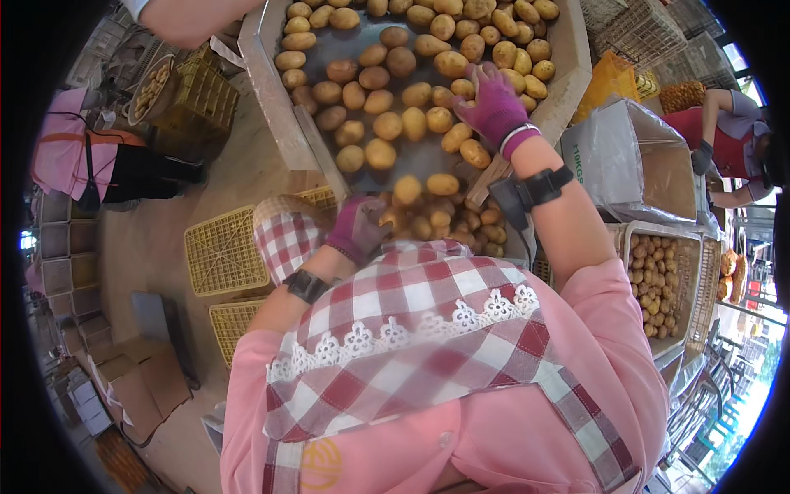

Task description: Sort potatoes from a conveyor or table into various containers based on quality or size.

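Many potatoes [387,125] lie spread on a dark sorting surface [407,163] with raised side walls. My right hand [494,105], in a purple glove, rests among the potatoes at the right side, fingers spread and touching some; no firm hold shows. My left hand [361,225], in a purple and grey glove, is at the near left end of the chute, beside a heap of potatoes [475,225] below the edge. Its fingers are curled and partly blurred, so whether it holds a potato is unclear. Two blurred potatoes [407,189] are at the lip between the hands.
Yellow plastic crates [227,250] lie on the floor at left. At right stand a plastic-lined box [617,160] and a crate of potatoes [694,284]. A co-worker [716,136] is at far right, another person [86,151] at far left. A forearm [191,18] reaches in at top left.
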The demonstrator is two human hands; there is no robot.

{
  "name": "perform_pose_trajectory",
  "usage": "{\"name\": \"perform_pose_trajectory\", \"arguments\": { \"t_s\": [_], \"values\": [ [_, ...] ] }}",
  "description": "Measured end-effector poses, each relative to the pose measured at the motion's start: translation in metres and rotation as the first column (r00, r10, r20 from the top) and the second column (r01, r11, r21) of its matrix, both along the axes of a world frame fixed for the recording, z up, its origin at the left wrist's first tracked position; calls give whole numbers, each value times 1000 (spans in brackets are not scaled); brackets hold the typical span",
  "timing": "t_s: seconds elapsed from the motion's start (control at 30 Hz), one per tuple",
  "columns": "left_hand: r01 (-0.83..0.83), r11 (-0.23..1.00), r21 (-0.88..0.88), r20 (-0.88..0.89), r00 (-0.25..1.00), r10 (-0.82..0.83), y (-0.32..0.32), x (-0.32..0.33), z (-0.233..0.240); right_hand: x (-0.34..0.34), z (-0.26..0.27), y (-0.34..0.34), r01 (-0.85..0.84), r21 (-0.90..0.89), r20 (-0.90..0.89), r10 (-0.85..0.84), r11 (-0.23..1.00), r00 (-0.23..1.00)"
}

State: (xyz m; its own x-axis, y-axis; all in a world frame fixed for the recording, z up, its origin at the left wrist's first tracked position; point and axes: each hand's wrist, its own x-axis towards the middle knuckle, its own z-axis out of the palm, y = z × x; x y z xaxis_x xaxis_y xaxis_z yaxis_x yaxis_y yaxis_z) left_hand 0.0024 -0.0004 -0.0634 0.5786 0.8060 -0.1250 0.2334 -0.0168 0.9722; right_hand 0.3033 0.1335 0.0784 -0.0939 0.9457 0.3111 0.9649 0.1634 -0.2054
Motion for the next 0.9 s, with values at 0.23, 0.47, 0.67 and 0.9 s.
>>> {"name": "perform_pose_trajectory", "arguments": {
  "t_s": [0.23,0.47,0.67,0.9],
  "values": [
    [463,509,-726,688,486,539,3,30,84,-73,0,-61,-441,-329,-66,445,835,893],
    [162,668,-726,555,712,430,9,33,72,-36,15,-55,-253,-668,51,383,699,922],
    [222,339,-914,400,630,665,24,47,96,-60,12,-1,-287,-292,-6,298,912,954],
    [202,213,-956,293,605,741,54,73,108,-72,-7,0,-238,-428,58,289,872,956]
  ]
}}
